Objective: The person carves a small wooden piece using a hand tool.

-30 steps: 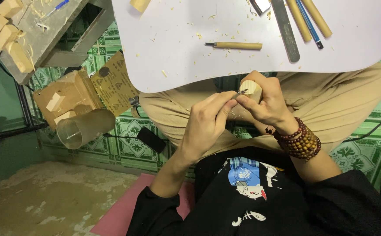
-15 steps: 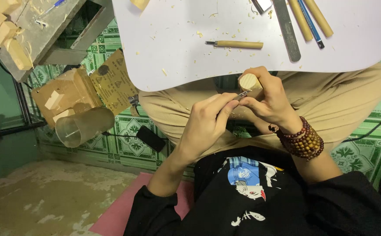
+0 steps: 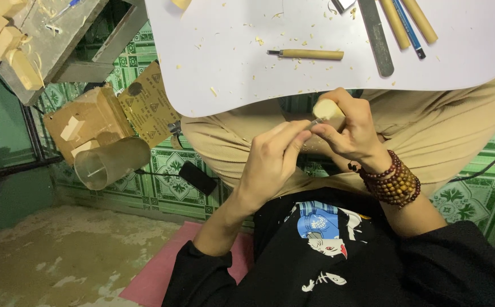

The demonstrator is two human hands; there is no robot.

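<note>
Hands (image 3: 315,136) edged right, both gripping pale rounded wood piece (image 3: 328,108), thin metal blade (image 3: 315,121)

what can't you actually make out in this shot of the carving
Head view only:
- Wood piece: mostly wrapped by the right hand, so its shape is hidden.
- Thin tool in the left hand: tip too small to tell its kind.
- Tools on the white board: cut off by the top edge.
- Wood blocks at upper left: cut by the frame edge.

hidden: carving tool (image 3: 314,121) handle inside hands | cut off: tools (image 3: 398,23) at top edge
</note>
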